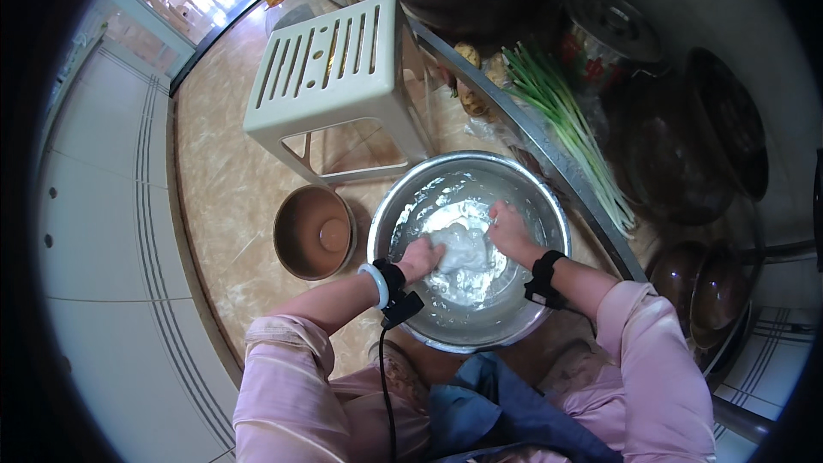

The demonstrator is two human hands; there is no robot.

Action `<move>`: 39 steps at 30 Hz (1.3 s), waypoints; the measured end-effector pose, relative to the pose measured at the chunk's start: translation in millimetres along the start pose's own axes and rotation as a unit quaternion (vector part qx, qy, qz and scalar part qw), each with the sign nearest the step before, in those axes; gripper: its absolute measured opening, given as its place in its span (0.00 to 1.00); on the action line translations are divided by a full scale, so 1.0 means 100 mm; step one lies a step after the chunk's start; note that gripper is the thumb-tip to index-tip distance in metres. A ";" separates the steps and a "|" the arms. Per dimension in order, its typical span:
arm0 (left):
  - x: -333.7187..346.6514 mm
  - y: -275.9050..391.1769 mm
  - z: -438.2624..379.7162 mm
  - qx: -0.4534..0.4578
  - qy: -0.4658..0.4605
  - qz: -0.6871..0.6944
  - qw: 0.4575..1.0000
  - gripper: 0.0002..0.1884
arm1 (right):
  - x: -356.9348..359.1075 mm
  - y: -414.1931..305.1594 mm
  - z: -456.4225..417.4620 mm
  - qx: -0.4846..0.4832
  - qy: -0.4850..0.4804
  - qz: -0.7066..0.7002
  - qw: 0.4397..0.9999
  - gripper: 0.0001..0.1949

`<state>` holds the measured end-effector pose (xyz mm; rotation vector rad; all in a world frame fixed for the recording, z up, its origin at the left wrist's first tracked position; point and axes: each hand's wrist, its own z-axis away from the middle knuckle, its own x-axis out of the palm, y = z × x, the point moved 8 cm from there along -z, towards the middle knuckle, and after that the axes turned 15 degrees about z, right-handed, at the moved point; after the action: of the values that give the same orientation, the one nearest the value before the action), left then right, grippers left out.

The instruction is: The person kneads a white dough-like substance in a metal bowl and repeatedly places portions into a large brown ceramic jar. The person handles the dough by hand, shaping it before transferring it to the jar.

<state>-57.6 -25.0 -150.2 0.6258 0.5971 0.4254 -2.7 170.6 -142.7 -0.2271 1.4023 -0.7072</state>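
Observation:
A wide stainless steel basin [466, 329] sits on the floor between my feet, with shallow water inside. A wet, soft white piece [461, 249], perhaps cloth, lies bunched in the middle of it. My left hand [421, 258] grips its left edge, thumb on top and the other fingers mostly hidden. On the other side, my right hand [511, 230] is curled just above the water near the basin's right wall. Its fingertips are blurred, so I cannot tell whether it holds part of the white piece. Black straps circle both wrists.
A brown pot [292, 238] stands left of the basin, and a plastic stool [370, 87] behind it. Right of the basin runs a metal rail [528, 132], with scallions [566, 128], potatoes [468, 54] and a lidded pot [607, 26] around it. A cable hangs from my left wrist.

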 end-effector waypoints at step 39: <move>0.05 -0.08 0.12 -0.056 -0.043 0.084 0.994 0.35 | 0.12 -0.44 0.37 -0.076 -0.208 0.041 0.974 0.13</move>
<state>-44.5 -33.2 -149.2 0.5871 0.4374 0.5837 18.3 119.8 -121.8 -0.4118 1.0564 -0.4511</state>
